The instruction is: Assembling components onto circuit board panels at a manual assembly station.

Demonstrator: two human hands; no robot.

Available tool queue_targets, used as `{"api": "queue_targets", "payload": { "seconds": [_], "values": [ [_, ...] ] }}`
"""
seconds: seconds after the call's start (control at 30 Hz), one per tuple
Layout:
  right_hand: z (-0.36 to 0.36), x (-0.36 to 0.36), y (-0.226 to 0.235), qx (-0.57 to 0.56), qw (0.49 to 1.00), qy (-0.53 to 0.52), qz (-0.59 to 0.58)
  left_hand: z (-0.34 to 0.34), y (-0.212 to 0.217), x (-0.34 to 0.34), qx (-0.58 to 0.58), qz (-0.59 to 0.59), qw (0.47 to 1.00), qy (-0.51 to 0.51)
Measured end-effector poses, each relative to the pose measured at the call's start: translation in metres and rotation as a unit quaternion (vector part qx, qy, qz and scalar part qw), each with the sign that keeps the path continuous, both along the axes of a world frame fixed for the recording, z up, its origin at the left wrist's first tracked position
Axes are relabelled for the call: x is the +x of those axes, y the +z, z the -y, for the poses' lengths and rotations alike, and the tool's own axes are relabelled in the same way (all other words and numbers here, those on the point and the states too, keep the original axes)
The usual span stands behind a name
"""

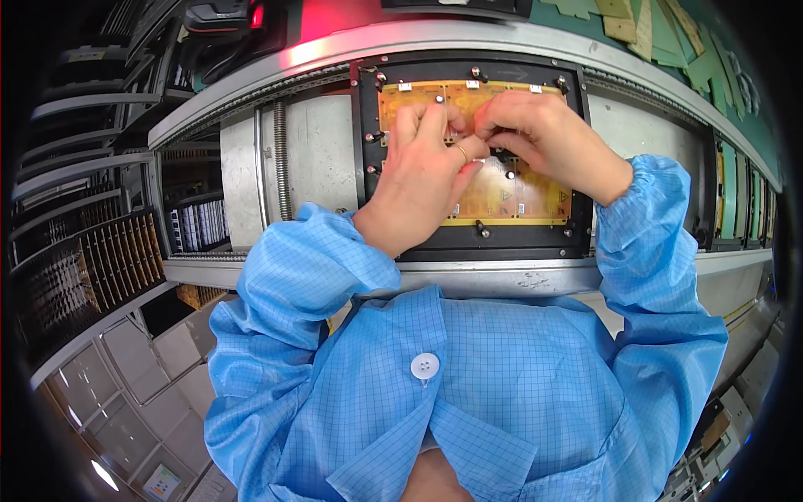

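Note:
A yellow circuit board panel point(544, 192) lies in a black rectangular carrier frame point(435, 241) with several round-headed pins along its border. Over the middle of the panel, my left hand point(424, 163) has its fingers bent downward, with a ring on one of them. My right hand point(544, 134) comes in from the other side, fingertips pinched together. Both sets of fingertips meet above the board, and whatever is between them is too small or hidden to make out. Small white connectors point(473, 84) sit along the panel's far edge.
Metal conveyor rails point(493, 274) run in front of and behind the carrier. A threaded rod point(281, 163) stands left of it. Racks holding upright boards point(125, 251) are at the far left. Green and tan board pieces point(669, 33) lie at the far right, and a black device point(216, 17) glows red at the back.

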State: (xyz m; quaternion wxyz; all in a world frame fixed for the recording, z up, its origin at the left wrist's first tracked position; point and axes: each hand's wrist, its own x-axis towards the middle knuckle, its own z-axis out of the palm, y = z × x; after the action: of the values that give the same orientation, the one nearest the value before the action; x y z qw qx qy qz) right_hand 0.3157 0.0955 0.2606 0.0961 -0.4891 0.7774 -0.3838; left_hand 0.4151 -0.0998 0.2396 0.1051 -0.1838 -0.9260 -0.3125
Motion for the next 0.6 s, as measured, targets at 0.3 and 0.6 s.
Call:
{"api": "queue_targets", "payload": {
  "seconds": [0.3, 0.6],
  "values": [
    [0.014, -0.003, 0.003, 0.038, 0.996, 0.046, 0.071, 0.008, 0.001, 0.011, -0.005, 0.009, 1.0, -0.02],
    [0.019, -0.006, 0.024, 0.143, 0.981, 0.054, 0.118, 0.035, 0.04, 0.019, 0.037, -0.015, 0.999, -0.015]
  ]
}}
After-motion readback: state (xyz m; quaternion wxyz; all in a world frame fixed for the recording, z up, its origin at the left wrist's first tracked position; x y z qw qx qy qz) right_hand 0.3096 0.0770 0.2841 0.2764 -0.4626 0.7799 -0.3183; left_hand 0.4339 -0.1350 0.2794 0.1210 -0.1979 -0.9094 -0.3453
